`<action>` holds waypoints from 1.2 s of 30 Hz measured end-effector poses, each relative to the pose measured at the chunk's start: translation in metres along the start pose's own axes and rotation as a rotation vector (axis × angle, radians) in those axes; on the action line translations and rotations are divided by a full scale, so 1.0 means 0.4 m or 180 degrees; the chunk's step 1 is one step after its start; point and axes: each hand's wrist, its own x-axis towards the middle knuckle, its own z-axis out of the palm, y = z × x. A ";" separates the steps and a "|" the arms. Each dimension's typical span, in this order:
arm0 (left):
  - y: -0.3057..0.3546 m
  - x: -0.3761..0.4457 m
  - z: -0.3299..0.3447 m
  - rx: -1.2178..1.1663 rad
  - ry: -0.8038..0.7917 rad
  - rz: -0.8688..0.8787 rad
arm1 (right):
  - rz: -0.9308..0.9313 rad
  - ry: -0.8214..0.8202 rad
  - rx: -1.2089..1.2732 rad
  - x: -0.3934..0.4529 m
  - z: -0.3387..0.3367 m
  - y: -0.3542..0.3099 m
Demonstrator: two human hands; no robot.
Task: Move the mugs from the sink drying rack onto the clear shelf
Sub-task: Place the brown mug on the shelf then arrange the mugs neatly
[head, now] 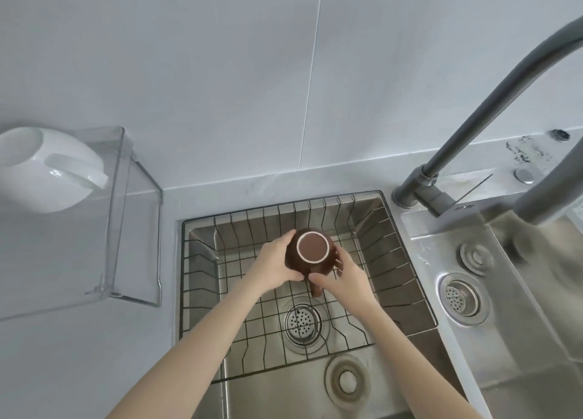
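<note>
Both hands are down in the sink (394, 226), over the wire rack (372, 260) that sits inside the basin. Between them is a brown mug (312, 249) — it is upside down, its pale base ring facing up, its handle pointing toward the person. The left hand (274, 262) presses on the mug's left side with the fingers curved around the wall; the right hand (344, 276) covers the right side, near the handle. So the grip of each hand is closed on the mug. Whether the mug rests on the wires or is already a little above them, I cannot tell.

On the left, on the grey desk (79, 355), stands the clear shelf (126, 216), well apart from the sink. A white mug (41, 172) lies on it — tilted, handle to the right. A dark faucet (473, 103) arches at the right, beside a second basin (504, 292).
</note>
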 end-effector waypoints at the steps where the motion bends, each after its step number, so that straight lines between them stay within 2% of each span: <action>1: -0.005 0.002 0.007 -0.0032 0.0026 -0.0031 | -0.0028 0.0040 0.0059 0.004 0.002 0.003; 12: 0.007 -0.019 -0.015 -0.0133 0.0432 0.0010 | -0.0374 0.0168 0.0118 -0.002 -0.017 -0.033; 18: 0.075 -0.126 -0.127 -0.0214 0.0950 0.0257 | -0.0735 0.0071 -0.0131 -0.071 -0.074 -0.175; 23: 0.106 -0.276 -0.247 -0.0600 0.1548 0.0440 | -0.1164 -0.0074 -0.0309 -0.165 -0.089 -0.350; 31: 0.062 -0.510 -0.440 -0.0618 0.2316 0.0368 | -0.1893 -0.0670 -0.0363 -0.288 0.012 -0.589; 36: -0.039 -0.584 -0.519 -0.0565 0.2485 0.0045 | -0.1906 -0.0918 -0.0460 -0.297 0.145 -0.661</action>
